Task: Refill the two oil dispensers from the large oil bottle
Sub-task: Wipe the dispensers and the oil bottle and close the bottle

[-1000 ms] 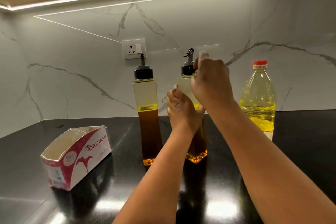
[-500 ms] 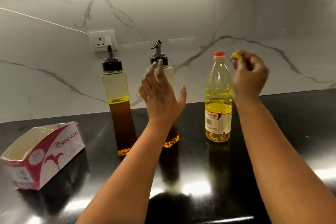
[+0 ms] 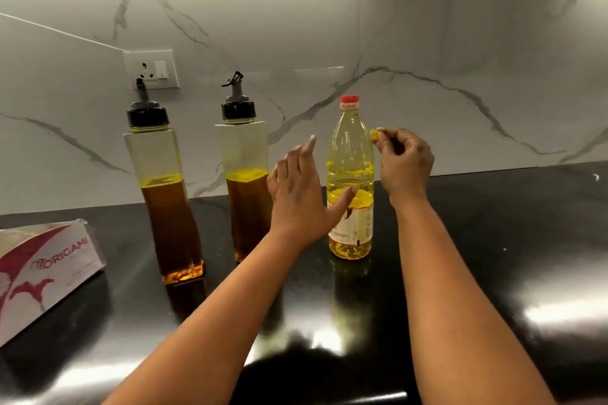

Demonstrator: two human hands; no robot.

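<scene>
Left hand: the left hand (image 3: 297, 194) is spread wide, fingers straight and fanned, palm turned toward the large oil bottle (image 3: 350, 181). The thumb (image 3: 342, 204) reaches across in front of the bottle's lower body; whether it actually touches the plastic I cannot tell. It holds nothing.

Right hand: the right hand (image 3: 406, 163) is raised just right of the bottle's shoulder, fingers curled in, with thumb and forefinger pinching a small yellow bit (image 3: 374, 134). What that bit is, I cannot make out.

Large oil bottle: stands upright on the black countertop (image 3: 493, 256), between the two hands, red cap (image 3: 349, 102) on, pale yellow oil filling roughly the lower part, label near the bottom.

Left dispenser: the left dispenser (image 3: 163, 194) is a tall square bottle with a black cap and spout, upright, amber oil up to about the middle. Well apart from both hands.

Right dispenser: the right dispenser (image 3: 245, 181) stands upright just left of the open hand, the same build, spout lid flipped up, oil at a similar level. Its lower right side is hidden behind the left hand.

Tissue box: a white and red tissue box (image 3: 42, 270) marked ORIGAMI lies at the counter's left edge.

Wall: a marble backsplash (image 3: 460, 43) with a socket (image 3: 152, 70) behind the left dispenser's spout.
</scene>
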